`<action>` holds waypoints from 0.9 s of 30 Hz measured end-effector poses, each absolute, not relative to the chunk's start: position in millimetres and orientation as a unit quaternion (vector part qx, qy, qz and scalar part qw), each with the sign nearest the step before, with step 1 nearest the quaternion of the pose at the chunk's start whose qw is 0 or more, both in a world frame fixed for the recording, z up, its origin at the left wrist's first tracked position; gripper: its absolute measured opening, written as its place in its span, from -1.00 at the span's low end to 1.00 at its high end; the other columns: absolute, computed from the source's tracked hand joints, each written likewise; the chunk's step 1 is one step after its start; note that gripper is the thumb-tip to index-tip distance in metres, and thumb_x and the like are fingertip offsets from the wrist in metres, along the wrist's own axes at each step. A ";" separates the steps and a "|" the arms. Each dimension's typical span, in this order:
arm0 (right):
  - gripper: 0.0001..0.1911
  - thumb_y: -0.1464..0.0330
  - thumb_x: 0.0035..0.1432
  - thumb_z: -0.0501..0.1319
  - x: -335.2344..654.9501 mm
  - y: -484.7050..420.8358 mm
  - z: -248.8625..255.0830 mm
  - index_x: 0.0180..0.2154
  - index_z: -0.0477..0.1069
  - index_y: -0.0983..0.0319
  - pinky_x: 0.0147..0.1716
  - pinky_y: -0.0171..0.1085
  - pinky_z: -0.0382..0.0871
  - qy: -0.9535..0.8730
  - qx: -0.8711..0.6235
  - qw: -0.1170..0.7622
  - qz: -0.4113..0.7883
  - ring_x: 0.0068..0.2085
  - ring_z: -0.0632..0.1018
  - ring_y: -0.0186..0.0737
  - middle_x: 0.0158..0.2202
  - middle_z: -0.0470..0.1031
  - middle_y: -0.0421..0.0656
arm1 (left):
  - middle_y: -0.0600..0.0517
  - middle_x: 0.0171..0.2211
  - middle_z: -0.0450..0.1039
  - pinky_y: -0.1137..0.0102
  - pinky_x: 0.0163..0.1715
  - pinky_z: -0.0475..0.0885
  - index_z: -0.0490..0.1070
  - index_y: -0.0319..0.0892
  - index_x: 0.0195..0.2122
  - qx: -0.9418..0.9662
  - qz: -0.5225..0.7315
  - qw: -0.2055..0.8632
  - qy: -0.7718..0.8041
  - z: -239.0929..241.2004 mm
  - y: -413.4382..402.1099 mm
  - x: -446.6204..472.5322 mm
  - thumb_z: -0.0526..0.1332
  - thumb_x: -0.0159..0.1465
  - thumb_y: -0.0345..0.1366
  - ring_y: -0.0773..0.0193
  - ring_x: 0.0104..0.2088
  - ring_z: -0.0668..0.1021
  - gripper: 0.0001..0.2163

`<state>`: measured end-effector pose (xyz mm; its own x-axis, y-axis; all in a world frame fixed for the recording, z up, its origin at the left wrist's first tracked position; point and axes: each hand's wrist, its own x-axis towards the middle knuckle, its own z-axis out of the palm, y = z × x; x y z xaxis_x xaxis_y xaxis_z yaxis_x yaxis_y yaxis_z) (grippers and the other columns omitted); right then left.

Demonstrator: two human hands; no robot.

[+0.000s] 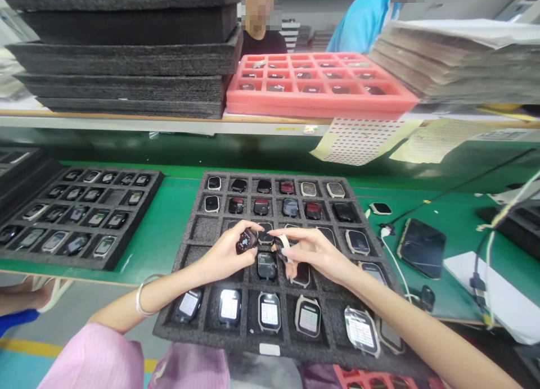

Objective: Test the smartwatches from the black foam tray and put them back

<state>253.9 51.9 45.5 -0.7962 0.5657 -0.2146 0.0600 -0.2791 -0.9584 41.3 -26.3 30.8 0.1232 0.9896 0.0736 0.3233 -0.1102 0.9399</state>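
A black foam tray point(198, 231) with many square pockets lies on the green bench in front of me, most pockets holding smartwatch bodies. My left hand point(230, 254) is closed on a dark watch body point(246, 242) held just above the tray's middle row. My right hand point(312, 251) pinches a small watch body with a white band piece point(283, 245) beside it, fingertips nearly touching the left hand. Several lit watches point(270, 313) sit in the front row.
A second black tray of watches point(84, 209) lies to the left. A red foam tray point(320, 91), stacked black foam sheets point(126, 51) and a paper pile point(455, 57) rest on the shelf behind. A phone point(422, 247) and cables lie right. Other people stand beyond the shelf.
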 end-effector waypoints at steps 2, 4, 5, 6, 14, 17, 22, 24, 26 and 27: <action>-0.51 0.32 0.09 0.33 255.0 52.4 46.2 0.05 0.39 0.36 -0.51 -0.32 0.49 -0.585 -0.264 0.176 0.746 -0.57 0.58 -0.25 -0.54 0.54 -0.19 | 0.06 -0.26 0.38 0.41 -0.26 0.36 0.26 -0.16 0.01 0.614 0.412 0.421 0.525 32.2 -26.6 41.2 0.15 0.17 -0.42 0.28 -0.31 0.45 -0.65; -0.53 0.34 0.12 0.32 257.3 52.3 48.1 0.06 0.39 0.36 -0.51 -0.33 0.48 -0.594 -0.254 0.185 0.741 -0.57 0.58 -0.26 -0.54 0.55 -0.18 | 0.07 -0.31 0.37 0.41 -0.30 0.36 0.27 -0.16 -0.01 0.604 0.420 0.428 0.524 34.1 -27.8 41.0 0.14 0.17 -0.43 0.31 -0.36 0.44 -0.67; -0.53 0.34 0.13 0.31 258.8 51.9 49.4 0.06 0.38 0.36 -0.51 -0.33 0.47 -0.597 -0.248 0.187 0.740 -0.57 0.58 -0.26 -0.56 0.54 -0.18 | 0.08 -0.31 0.37 0.42 -0.30 0.36 0.29 -0.17 -0.04 0.603 0.427 0.427 0.521 35.3 -28.7 41.0 0.14 0.16 -0.45 0.31 -0.37 0.44 -0.68; -0.53 0.34 0.15 0.29 260.5 51.2 50.7 0.07 0.37 0.36 -0.51 -0.33 0.47 -0.597 -0.239 0.187 0.742 -0.57 0.58 -0.26 -0.57 0.55 -0.17 | 0.07 -0.31 0.37 0.42 -0.29 0.35 0.30 -0.17 -0.06 0.605 0.434 0.424 0.516 36.6 -29.9 41.0 0.14 0.15 -0.47 0.31 -0.36 0.43 -0.69; -0.47 0.33 0.16 0.28 262.7 46.7 51.1 0.13 0.30 0.36 -0.49 -0.29 0.50 -0.575 -0.231 0.168 0.767 -0.52 0.61 -0.22 -0.42 0.59 -0.09 | 0.10 -0.34 0.32 0.50 -0.46 0.34 0.26 -0.12 0.01 0.587 0.430 0.455 0.513 35.9 -35.4 41.2 0.17 0.20 -0.43 0.41 -0.48 0.38 -0.66; -0.44 0.32 0.17 0.25 260.4 48.5 49.4 0.16 0.22 0.32 -0.48 -0.24 0.52 -0.526 -0.233 0.161 0.802 -0.45 0.63 -0.16 -0.21 0.56 0.02 | 0.06 -0.25 0.32 0.49 -0.47 0.39 0.18 -0.09 0.09 0.553 0.433 0.523 0.483 29.4 -32.3 41.8 0.22 0.19 -0.38 0.42 -0.48 0.40 -0.56; -0.64 0.35 0.20 0.18 258.3 49.7 45.5 0.03 0.29 0.28 -0.55 -0.31 0.49 -0.491 -0.236 0.148 0.826 -0.43 0.62 -0.16 -0.24 0.54 -0.02 | -0.01 -0.19 0.36 0.39 -0.38 0.49 0.15 -0.14 0.10 0.478 0.454 0.634 0.404 23.8 -26.9 43.6 0.18 0.20 -0.41 0.27 -0.31 0.50 -0.57; -0.64 0.38 0.17 0.20 257.5 48.7 42.8 0.01 0.29 0.27 -0.58 -0.33 0.48 -0.495 -0.256 0.162 0.814 -0.46 0.62 -0.17 -0.28 0.55 -0.05 | -0.03 -0.18 0.38 0.35 -0.33 0.51 0.19 -0.14 0.08 0.453 0.458 0.654 0.397 23.2 -26.2 44.0 0.14 0.21 -0.42 0.21 -0.24 0.52 -0.61; -0.61 0.38 0.15 0.19 256.9 47.5 40.5 0.03 0.27 0.27 -0.59 -0.32 0.48 -0.501 -0.276 0.172 0.802 -0.47 0.62 -0.16 -0.29 0.56 -0.05 | -0.03 -0.17 0.40 0.31 -0.29 0.52 0.24 -0.14 0.06 0.433 0.458 0.668 0.396 22.5 -26.3 44.0 0.12 0.21 -0.43 0.18 -0.21 0.53 -0.63; -0.59 0.38 0.15 0.19 256.7 46.9 39.6 0.05 0.26 0.28 -0.59 -0.32 0.48 -0.503 -0.283 0.174 0.798 -0.47 0.62 -0.15 -0.28 0.56 -0.04 | -0.03 -0.17 0.41 0.30 -0.28 0.53 0.26 -0.13 0.06 0.426 0.458 0.673 0.394 22.0 -26.5 43.9 0.11 0.21 -0.43 0.18 -0.21 0.54 -0.64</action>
<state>256.7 46.9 39.6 -0.7788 0.5630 -0.2767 0.0073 -0.4329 -0.9014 43.9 -26.5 22.0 0.2691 0.9529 -0.1397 -0.2805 0.2163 0.9352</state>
